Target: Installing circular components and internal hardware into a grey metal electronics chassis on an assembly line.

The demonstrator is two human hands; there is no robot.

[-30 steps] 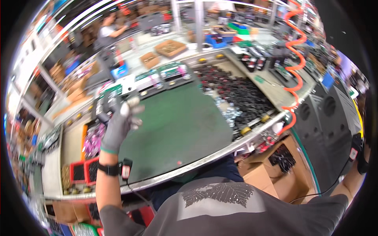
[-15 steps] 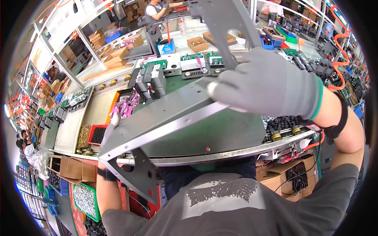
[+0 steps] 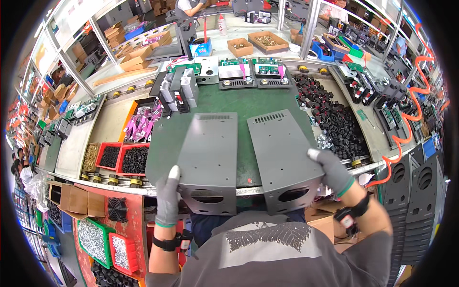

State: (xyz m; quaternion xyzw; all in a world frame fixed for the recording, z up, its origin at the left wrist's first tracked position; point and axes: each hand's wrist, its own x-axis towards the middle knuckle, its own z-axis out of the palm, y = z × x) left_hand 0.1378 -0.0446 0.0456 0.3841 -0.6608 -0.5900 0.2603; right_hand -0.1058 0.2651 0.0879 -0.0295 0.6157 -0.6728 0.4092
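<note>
Left hand (image 3: pixel 168 197) and right hand (image 3: pixel 334 171) flank gray panels (image 3: pixel 286 152) (slotted).

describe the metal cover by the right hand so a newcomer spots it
Find the green mat. Over its near right part is a grey metal cover, at the right hand. Its slotted far end slants left; the left cover sits straighter.

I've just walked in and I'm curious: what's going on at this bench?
A person wearing grey knit gloves is handling two bent grey sheet-metal housings over a green work mat. The left hand is at the left housing's outer edge, the right hand at the right housing's. The housings sit apart, with mat showing between them. Beyond the left one stand silver finned metal blocks.
</note>
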